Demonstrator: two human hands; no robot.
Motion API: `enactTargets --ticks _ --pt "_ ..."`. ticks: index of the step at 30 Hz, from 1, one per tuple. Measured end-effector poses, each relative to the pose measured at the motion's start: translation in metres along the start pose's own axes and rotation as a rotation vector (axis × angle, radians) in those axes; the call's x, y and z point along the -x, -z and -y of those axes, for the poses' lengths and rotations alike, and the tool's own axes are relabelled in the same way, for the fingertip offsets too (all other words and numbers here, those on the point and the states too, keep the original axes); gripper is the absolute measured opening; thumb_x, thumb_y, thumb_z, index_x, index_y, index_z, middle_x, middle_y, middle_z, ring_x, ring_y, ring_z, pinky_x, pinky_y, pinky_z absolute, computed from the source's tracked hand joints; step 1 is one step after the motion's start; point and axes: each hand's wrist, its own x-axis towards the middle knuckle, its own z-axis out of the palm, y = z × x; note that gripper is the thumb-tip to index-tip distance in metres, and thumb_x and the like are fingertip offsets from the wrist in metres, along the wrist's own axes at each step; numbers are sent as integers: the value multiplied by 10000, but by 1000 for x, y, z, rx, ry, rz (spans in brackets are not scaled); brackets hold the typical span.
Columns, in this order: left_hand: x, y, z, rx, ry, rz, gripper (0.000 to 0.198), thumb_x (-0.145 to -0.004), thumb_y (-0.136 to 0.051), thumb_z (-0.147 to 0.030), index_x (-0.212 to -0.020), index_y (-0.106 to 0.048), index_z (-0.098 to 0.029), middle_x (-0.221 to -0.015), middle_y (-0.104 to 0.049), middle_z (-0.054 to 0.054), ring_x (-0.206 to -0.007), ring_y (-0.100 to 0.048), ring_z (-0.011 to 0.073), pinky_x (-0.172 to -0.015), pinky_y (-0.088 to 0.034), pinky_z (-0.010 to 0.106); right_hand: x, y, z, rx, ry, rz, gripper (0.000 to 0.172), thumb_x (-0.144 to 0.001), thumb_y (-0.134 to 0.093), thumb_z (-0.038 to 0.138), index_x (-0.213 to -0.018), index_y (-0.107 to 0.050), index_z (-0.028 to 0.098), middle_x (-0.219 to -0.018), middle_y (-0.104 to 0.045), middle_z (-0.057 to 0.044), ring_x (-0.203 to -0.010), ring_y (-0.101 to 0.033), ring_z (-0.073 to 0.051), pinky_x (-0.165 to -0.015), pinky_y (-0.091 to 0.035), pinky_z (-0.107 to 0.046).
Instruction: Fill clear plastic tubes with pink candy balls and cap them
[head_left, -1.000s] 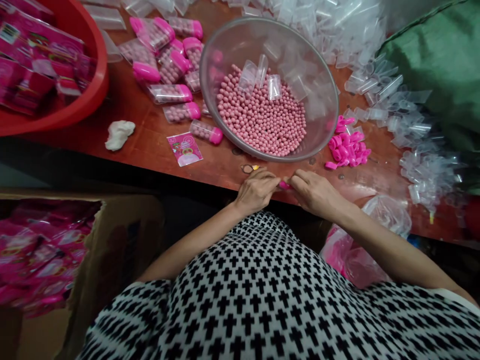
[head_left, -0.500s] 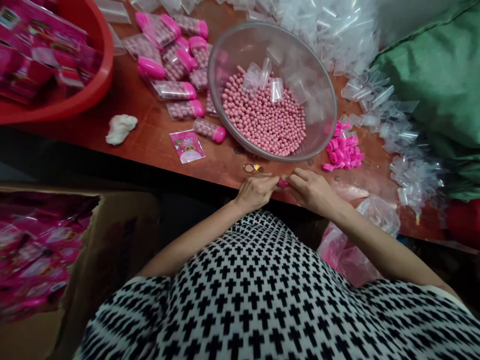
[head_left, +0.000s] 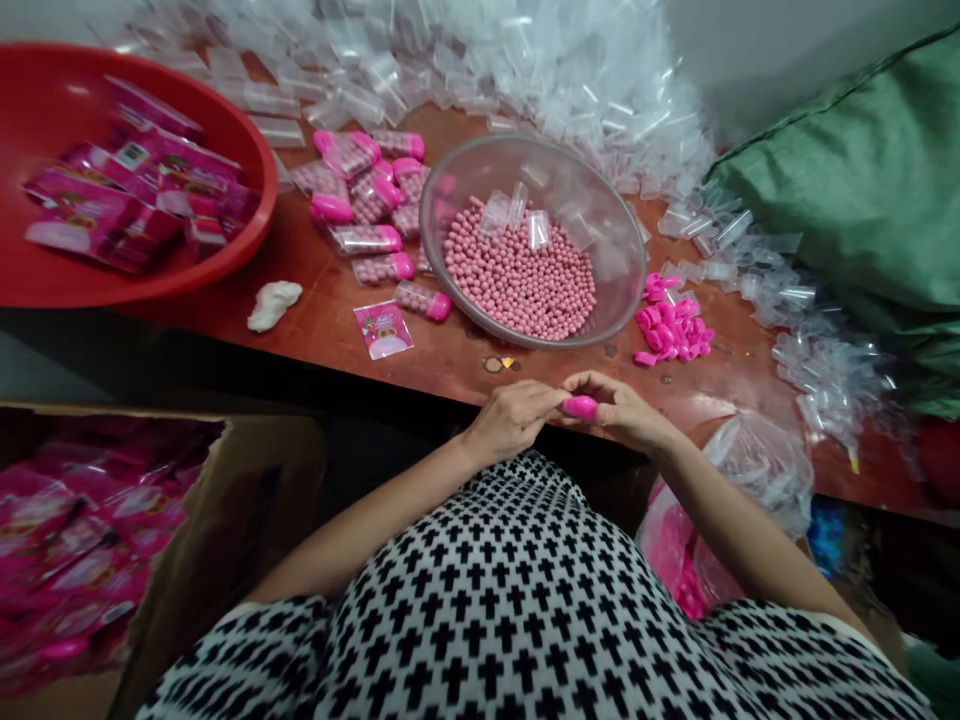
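Observation:
My left hand (head_left: 516,418) and my right hand (head_left: 624,412) meet at the table's front edge, both pinched on a small container with a pink cap (head_left: 580,407); only the cap shows between the fingers. Just beyond them stands a clear bowl (head_left: 626,300) holding pink candy balls (head_left: 517,285) and a few empty clear tubes (head_left: 517,210). A small heap of loose pink caps (head_left: 673,325) lies to the right of the bowl. Several filled, capped tubes (head_left: 367,215) lie to its left.
A red basin (head_left: 240,240) with pink packets sits at far left. Heaps of empty clear tubes (head_left: 570,80) cover the back and right of the table. A pink sticker (head_left: 383,330) and a white lump (head_left: 274,304) lie near the front. A cardboard box (head_left: 247,500) of pink packets stands below left; a green sack (head_left: 862,200) lies at right.
The view has tilted up, showing more of the table's back. My hands stayed together at the edge, and the pink cap between them shows more plainly now.

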Motion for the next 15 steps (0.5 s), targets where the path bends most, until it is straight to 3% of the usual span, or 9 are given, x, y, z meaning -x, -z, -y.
enactTargets --ticks 2,4,10,12,15 --pt "-3 -1 -3 -68 -40 -20 189 -1002 -544 -207 -1079 -712 -166 -885 -748 57 -862 -657 186 -811 -549 309 0 -8 2 -102 -106 78 566 -584 -945 418 -1063 -712 227 -1044 -711 -22 -922 -700 -166 -845 -599 -346" --pt "-5 0 -5 -122 -51 -41 187 -997 -547 -205 -1068 -716 -167 -827 -732 46 -833 -626 193 -790 -540 322 -1 -15 1 -154 -147 107 541 -593 -933 431 -1031 -723 193 -980 -724 -36 -889 -709 -165 -866 -599 -356" --pt "-3 9 -17 -137 -42 -68 260 -970 -528 -120 -1155 -703 -171 -851 -727 53 -837 -599 195 -763 -538 320 0 -36 -5 -183 -67 -1 429 -600 -901 439 -859 -711 155 -806 -727 -30 -748 -711 -153 -803 -613 -326" --pt "-3 21 -27 -129 -64 -66 228 -964 -543 -120 -1124 -702 -151 -841 -723 57 -831 -597 195 -757 -542 320 5 -42 10 -76 -90 63 422 -688 -856 468 -943 -708 166 -875 -739 -39 -789 -721 -158 -770 -620 -318" --pt "-16 56 -39 -123 -79 -77 187 -962 -592 -154 -1112 -704 -154 -882 -731 54 -887 -623 192 -806 -546 326 3 -42 52 241 -32 286 550 -802 -767 547 -1216 -649 205 -1071 -737 -82 -909 -736 -199 -697 -622 -305"
